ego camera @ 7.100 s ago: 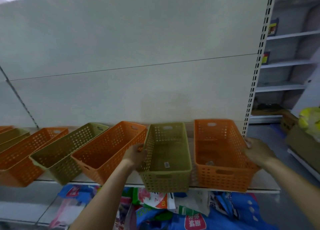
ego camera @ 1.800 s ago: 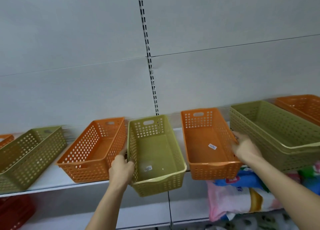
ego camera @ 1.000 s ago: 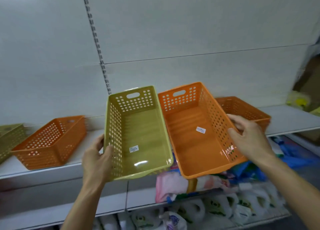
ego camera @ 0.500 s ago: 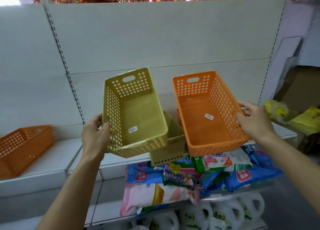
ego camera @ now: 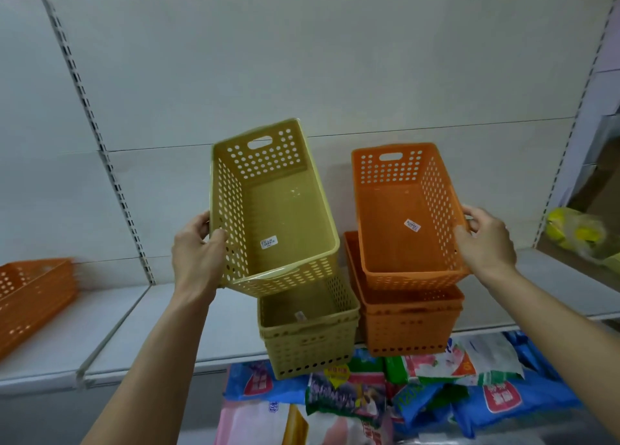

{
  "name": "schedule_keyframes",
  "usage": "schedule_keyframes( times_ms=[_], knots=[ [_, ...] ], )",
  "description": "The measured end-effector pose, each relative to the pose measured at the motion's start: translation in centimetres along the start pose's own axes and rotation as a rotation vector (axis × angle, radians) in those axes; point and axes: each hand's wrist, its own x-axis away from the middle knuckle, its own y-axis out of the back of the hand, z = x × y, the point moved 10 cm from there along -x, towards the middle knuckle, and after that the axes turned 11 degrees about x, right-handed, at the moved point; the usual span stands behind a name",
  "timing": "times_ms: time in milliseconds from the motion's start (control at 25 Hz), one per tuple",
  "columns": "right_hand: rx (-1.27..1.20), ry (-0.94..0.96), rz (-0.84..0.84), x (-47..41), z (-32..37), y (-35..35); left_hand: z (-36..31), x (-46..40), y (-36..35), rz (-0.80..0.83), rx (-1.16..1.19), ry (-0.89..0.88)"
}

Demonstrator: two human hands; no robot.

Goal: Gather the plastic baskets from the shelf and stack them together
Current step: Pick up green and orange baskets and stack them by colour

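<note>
My left hand (ego camera: 198,253) grips the left wall of an olive-green perforated basket (ego camera: 278,209), held tilted in the air above a stack of olive baskets (ego camera: 308,337) on the white shelf (ego camera: 151,337). My right hand (ego camera: 486,243) grips the right wall of an orange perforated basket (ego camera: 402,216), which hangs just over a stack of orange baskets (ego camera: 412,324). Both held baskets carry a small white price sticker inside. The two stacks stand side by side at the shelf's front edge.
Another orange basket (ego camera: 33,297) sits on the shelf at the far left. Colourful packaged bags (ego camera: 385,397) fill the shelf below. A yellow bag (ego camera: 577,233) lies on the shelf to the right. White back panels rise behind.
The view has swung right along the shelf. Both held baskets have come down closer to the two stacks, which now show fully beneath them; the orange one nearly touches its stack.
</note>
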Motion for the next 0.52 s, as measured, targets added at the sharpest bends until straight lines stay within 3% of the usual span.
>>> schedule_keyframes(
  times_ms=[240,400,520],
  knots=[
    [0.155,-0.029,0.246,-0.9,-3.0,-5.9,2.5,0.3,-1.9,0.024,-0.052,0.077],
    [0.355,0.099,0.235,-1.0,-0.5,-5.7,3.1,1.8,-2.3,0.039,-0.103,0.109],
    [0.076,0.302,0.238,0.7,5.9,-4.6,4.0,2.2,-2.9,0.056,-0.129,0.158]
  ],
)
